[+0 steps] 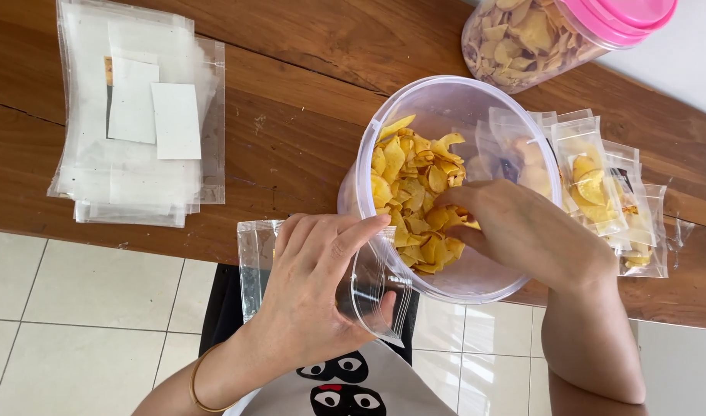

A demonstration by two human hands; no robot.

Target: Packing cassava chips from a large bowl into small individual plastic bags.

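Head view | empty bags [137,123] sit far left, safe | your left hand [314,296] pinches a small clear bag [372,289] open — loose grip, it could flop shut | your right hand [515,231] is closed on chips [414,200] inside the tilted tub [453,100] — squeeze hard and they crack or spill.

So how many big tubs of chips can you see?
2. One open clear tub sits at the table edge, right hand inside. One pink-lidded jar lies at the top, partly cut off.
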